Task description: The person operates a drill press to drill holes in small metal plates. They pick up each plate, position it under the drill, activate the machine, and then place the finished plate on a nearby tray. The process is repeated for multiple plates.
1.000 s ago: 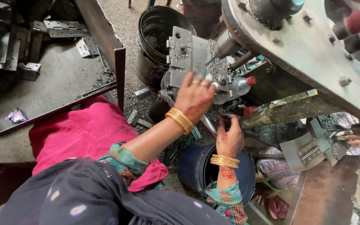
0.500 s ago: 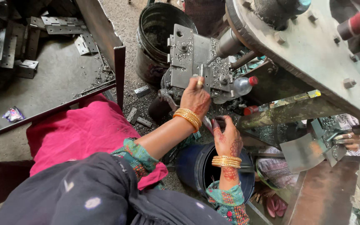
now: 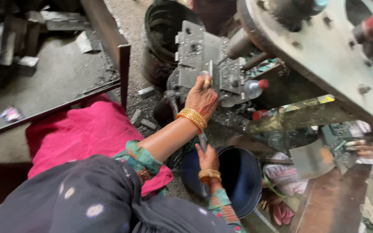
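Left hand [image 3: 202,97] on press die [image 3: 199,54]

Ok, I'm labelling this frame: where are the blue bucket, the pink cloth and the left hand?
Blue round bucket [image 3: 242,190]: head view, inner wall.
Pink cloth [image 3: 83,133]: head view, middle fold.
Left hand [image 3: 203,98]: head view, back of hand.

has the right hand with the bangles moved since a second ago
Yes. The right hand has dropped away from the grey metal die block toward the blue bucket, now lower beneath the left hand.
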